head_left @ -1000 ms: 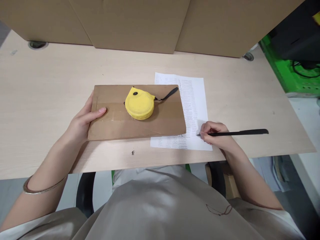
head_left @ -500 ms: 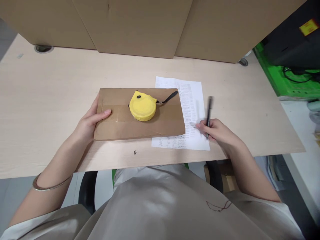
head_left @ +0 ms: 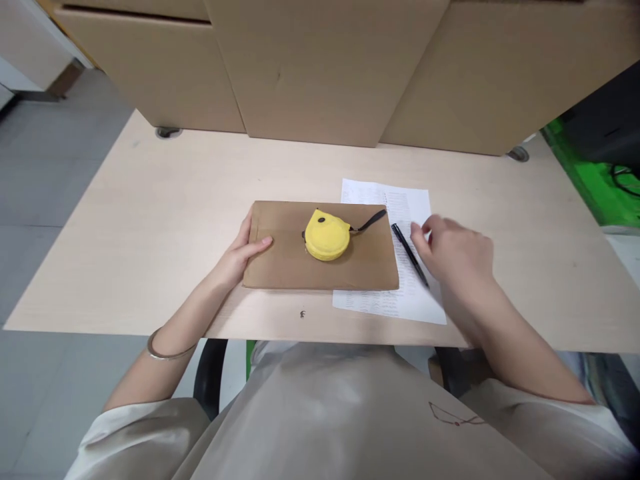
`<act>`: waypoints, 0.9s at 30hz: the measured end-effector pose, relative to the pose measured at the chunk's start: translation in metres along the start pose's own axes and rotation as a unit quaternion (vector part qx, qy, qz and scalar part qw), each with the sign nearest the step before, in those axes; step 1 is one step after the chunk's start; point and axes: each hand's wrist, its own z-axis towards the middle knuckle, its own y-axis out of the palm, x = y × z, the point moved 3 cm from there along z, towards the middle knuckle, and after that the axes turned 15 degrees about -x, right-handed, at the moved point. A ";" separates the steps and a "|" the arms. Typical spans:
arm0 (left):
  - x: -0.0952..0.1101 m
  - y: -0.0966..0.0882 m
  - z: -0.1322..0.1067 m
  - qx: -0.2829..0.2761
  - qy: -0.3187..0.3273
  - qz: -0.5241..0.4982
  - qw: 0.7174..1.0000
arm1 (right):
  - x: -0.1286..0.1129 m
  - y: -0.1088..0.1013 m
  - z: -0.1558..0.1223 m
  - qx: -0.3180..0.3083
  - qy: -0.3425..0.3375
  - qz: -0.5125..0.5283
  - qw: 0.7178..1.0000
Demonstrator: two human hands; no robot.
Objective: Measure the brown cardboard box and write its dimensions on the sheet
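Note:
My left hand [head_left: 237, 259] grips the left end of a flat brown cardboard box [head_left: 280, 270], thumb on top and the other fingers mostly hidden behind its edge. On the box lies a rounded yellow case [head_left: 327, 239] with a black button and a black wrist strap, resembling a tape measure. The box covers the left part of a printed sheet of paper [head_left: 420, 303]. A black pen [head_left: 410, 255] lies slanted on the paper, just right of the box. Slightly blurred, my right hand [head_left: 457, 257] hovers right of the pen, holding nothing, its thumb apart from the bent fingers.
Tall cardboard panels [head_left: 320, 80] stand along the back of the light wooden table [head_left: 175, 220]. A small dark mark [head_left: 302, 314] shows near the front edge. Behind the right side are a green surface [head_left: 575, 173] and a dark object with a cable.
The pen has left my right hand and now lies on the paper. That hand has drawn away from it. The whole view has shifted, while my left hand keeps its grip on the box.

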 end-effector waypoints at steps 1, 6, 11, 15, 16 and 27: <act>-0.002 -0.002 0.003 0.011 0.017 -0.008 1.000 | -0.015 -0.011 0.002 0.034 -0.031 0.020 0.999; -0.009 -0.021 0.039 0.121 0.114 -0.105 0.980 | -0.108 -0.019 0.014 -0.039 -0.274 0.048 0.960; -0.011 -0.027 0.065 0.137 0.120 -0.144 0.973 | -0.107 -0.004 0.018 -0.063 -0.284 0.120 0.949; -0.010 -0.026 0.064 0.128 0.116 -0.154 0.973 | -0.036 -0.004 0.012 -0.031 -0.187 0.339 0.922; -0.010 -0.026 0.062 0.134 0.115 -0.152 0.972 | -0.019 -0.002 0.008 -0.022 -0.148 0.395 0.906; 0.003 0.012 0.036 0.160 0.095 -0.112 0.976 | -0.004 0.033 0.005 -0.081 -0.082 0.557 0.822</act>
